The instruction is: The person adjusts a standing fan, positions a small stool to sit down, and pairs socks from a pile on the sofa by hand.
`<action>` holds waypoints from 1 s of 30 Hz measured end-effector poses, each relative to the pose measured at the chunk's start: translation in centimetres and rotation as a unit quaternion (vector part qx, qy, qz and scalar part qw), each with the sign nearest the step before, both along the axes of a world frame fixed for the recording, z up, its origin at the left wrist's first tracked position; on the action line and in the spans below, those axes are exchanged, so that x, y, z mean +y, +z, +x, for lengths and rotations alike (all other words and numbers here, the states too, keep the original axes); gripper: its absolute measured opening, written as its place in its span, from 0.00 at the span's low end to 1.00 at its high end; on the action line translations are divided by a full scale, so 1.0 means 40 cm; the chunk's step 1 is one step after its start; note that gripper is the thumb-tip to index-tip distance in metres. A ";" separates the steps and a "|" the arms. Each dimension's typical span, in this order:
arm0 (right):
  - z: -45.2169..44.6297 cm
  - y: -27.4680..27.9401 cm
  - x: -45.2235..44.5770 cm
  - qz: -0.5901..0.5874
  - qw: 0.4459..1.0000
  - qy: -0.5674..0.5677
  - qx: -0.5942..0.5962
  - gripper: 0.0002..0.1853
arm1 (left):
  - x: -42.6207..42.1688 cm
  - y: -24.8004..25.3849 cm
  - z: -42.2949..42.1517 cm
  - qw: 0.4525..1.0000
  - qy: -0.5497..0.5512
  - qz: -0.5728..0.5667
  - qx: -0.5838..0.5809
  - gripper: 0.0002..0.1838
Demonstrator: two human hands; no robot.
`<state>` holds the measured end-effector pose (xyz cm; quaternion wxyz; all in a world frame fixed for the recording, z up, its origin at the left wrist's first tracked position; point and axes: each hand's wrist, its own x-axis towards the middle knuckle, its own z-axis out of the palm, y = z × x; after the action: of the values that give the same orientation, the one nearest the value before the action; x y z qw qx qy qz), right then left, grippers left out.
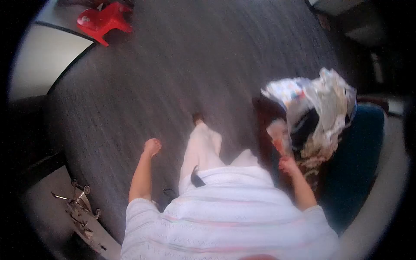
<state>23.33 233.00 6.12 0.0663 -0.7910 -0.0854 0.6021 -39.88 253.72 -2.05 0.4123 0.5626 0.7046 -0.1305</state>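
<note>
Crumpled white, cream and black bundle [323, 108], easily the biggest thing by the hands, is out on the person's right, too blurry to say what it's made of. Next down is a bright red moulded seat-like thing [103, 21], far left and well apart, then a blurry white-and-orange piece [278, 133] just above the bare right hand [287, 164], whose grip is so smeared I can't tell if it's clamped on anything. Bare left hand [152, 147] hangs opposite, fingers curled together.
</note>
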 end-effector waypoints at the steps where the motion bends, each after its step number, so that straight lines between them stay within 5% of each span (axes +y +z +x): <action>1: -0.067 0.027 0.089 0.002 0.999 0.049 0.009 0.15 | 0.062 0.015 -0.034 0.999 0.033 -0.003 -0.003 0.07; 7: -0.289 0.058 0.546 0.011 0.995 0.089 0.032 0.14 | 0.442 0.095 -0.197 0.977 0.207 0.027 -0.038 0.12; 9: -0.284 0.024 0.640 -0.005 0.993 0.114 0.022 0.13 | 0.639 0.145 -0.197 0.982 0.183 0.010 -0.044 0.13; 14: -0.292 -0.017 0.931 -0.076 0.983 0.165 0.022 0.10 | 1.054 0.153 -0.229 0.974 0.123 0.168 -0.091 0.14; 17: -0.396 0.021 1.248 -0.072 0.948 0.307 -0.045 0.08 | 1.293 0.206 -0.326 0.966 0.156 0.193 -0.072 0.14; 19: -0.374 -0.069 1.408 0.004 0.972 0.235 0.021 0.08 | 1.390 0.206 -0.407 0.961 0.183 0.199 -0.052 0.14; 21: -0.544 0.089 1.657 0.061 0.965 0.253 -0.029 0.10 | 1.475 0.117 -0.543 0.935 0.264 0.210 -0.109 0.15; 24: -0.686 0.122 1.929 0.118 0.976 0.184 0.015 0.11 | 1.609 0.180 -0.680 0.927 0.309 0.196 -0.083 0.16; 30: -0.924 0.033 2.083 0.093 0.991 0.092 0.008 0.12 | 1.979 0.144 -1.062 0.893 0.408 0.178 -0.067 0.20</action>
<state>-13.62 316.33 7.44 0.0847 -0.7657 -0.2125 0.6012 -82.37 332.88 3.73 0.3683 0.2968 0.8543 0.2153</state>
